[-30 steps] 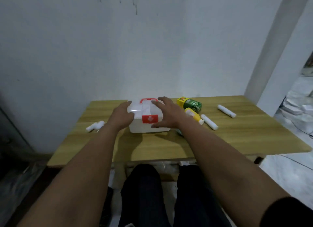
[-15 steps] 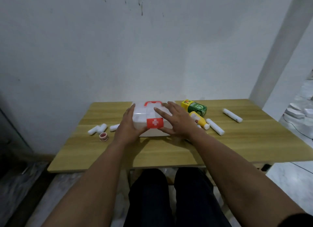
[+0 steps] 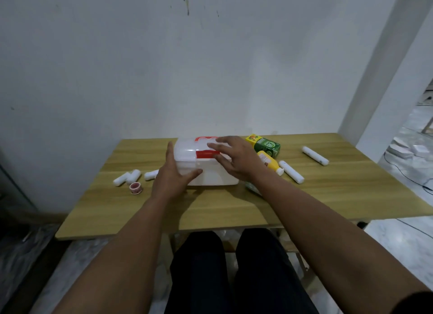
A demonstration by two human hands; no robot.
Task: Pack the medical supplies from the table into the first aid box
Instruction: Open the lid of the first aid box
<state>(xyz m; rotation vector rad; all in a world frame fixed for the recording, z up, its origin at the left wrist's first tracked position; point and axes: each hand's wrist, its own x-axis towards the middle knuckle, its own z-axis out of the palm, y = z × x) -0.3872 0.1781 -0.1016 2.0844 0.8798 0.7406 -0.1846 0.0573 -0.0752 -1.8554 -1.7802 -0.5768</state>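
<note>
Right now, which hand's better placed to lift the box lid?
Right, probably. The right hand lies open across the first aid box lid, fingers at its red latch. The left hand braces the box's left end, suited to steadying.

One first aid box [image 3: 208, 173], five white gauze rolls [image 3: 291, 174], one tape roll [image 3: 135, 188], one yellow bottle [image 3: 269, 161], one green carton [image 3: 266, 146].

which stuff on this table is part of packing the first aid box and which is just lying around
Part of the job:
first aid box, held by the left hand and right hand
white rolls
tape ring
yellow bottle
green carton
white tubes

Just lying about:
cable on the floor
white boxes on the floor
</note>
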